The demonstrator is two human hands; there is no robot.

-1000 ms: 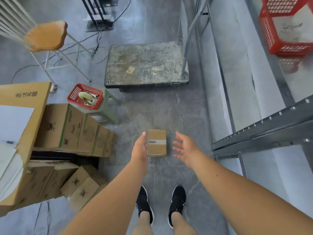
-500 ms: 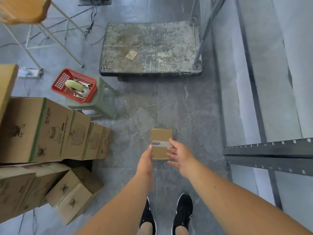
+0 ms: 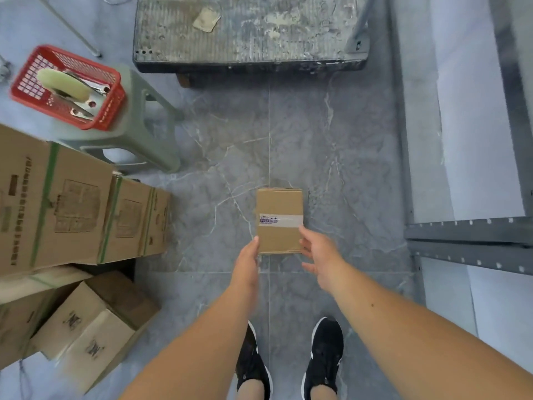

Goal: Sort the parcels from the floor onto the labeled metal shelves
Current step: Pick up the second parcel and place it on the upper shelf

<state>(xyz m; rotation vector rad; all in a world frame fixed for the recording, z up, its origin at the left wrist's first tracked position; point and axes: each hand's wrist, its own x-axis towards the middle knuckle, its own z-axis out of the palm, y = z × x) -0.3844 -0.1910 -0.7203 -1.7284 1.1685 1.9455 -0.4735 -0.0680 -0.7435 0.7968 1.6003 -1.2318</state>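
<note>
1. Your left hand (image 3: 246, 264) reaches down with its fingers (image 3: 254, 244) straight and held close together, seen edge-on. The tips meet the near left corner of the parcel (image 3: 278, 202), and nothing is curled round it.
2. Your right hand (image 3: 320, 255) is opened wide, its fingers (image 3: 303, 232) spread and loosely bent. The tips sit at the parcel's near right edge (whether they actually touch the cardboard, I cannot tell).
3. The parcel is a small brown cardboard box lying flat on the grey marbled floor (image 3: 331, 145). Its near end lies between your two sets of fingertips and the rest stretches away beyond them.
4. A white label strip (image 3: 285, 220) crosses the parcel's top, just past your right fingertips.
5. Well to the right of your right fingers run the grey shelf rails (image 3: 467, 241), punched with holes.
6. Far beyond both sets of fingertips stands a worn platform trolley (image 3: 259, 50), with a scrap of cardboard (image 3: 206, 20) lying on it.
7. Well to the left of your left fingers are large cartons (image 3: 72, 209) with green bands. Smaller cartons (image 3: 86, 327) lie nearer you.
8. Beyond those, a red basket (image 3: 109, 111) sits on a pale green stool (image 3: 144, 131). I cannot identify what is in it.
9. Behind your wrists, your black shoes (image 3: 326, 359) stand on the floor.
</note>
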